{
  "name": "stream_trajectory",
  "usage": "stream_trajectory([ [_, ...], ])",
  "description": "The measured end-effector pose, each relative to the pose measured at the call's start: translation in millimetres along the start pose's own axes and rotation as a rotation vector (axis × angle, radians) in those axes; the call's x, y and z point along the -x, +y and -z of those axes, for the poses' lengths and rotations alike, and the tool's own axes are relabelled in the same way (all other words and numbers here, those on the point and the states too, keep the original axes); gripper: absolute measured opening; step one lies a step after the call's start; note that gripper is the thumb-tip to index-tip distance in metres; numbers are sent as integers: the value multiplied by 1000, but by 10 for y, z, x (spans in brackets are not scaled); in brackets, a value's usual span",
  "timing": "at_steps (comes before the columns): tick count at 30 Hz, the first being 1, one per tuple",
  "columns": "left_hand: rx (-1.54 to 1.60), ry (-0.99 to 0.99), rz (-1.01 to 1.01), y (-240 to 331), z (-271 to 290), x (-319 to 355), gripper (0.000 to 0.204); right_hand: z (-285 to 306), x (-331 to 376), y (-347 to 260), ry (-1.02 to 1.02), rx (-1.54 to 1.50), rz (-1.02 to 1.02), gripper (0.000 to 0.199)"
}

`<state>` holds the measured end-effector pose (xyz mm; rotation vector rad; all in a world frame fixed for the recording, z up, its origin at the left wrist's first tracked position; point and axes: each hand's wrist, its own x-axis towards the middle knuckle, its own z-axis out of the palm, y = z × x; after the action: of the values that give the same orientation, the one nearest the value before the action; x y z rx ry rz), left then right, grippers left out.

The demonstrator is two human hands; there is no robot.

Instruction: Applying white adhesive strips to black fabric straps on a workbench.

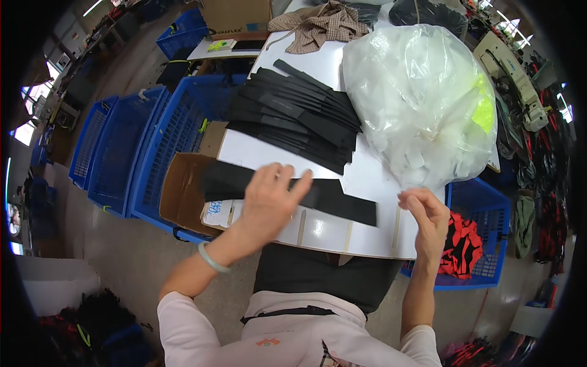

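Observation:
A flat black fabric strip [342, 205] lies across the near part of the white table, its right end narrower than the middle. My left hand [269, 199] is over the strip, fingers spread and slightly blurred, and covers part of it. The strip's left end [220, 180] reaches over a cardboard box and is smeared by motion. My right hand [428, 214] is raised at the table's right side, just below a large clear plastic bag [422, 104] of white pieces. Its fingers are curled with thumb and fingertips close together; anything between them is too small to make out.
Behind the strip lies a fanned pile of black strips [293, 113]. The open cardboard box [180, 189] stands left of the white table [318, 229], beside blue crates [153, 153]. Another blue crate [489, 244] on the right holds red-and-black fabric [461, 248]. A checked cloth [324, 24] lies at the back.

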<state>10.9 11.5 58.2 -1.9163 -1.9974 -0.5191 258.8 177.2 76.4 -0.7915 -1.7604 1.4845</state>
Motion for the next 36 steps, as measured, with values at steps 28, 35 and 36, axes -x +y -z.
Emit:
stream_trajectory([
  [28, 1974, 379, 641, 194, -202, -238, 37, -839, -184, 142, -392, 28, -97, 13],
  [35, 2094, 294, 602, 604, -283, -354, 27, -561, 166, 237, -251, -17, -121, 23],
  [36, 2130, 283, 605, 639, -276, -364, 25, -510, 192, 233, -236, -26, -129, 23],
])
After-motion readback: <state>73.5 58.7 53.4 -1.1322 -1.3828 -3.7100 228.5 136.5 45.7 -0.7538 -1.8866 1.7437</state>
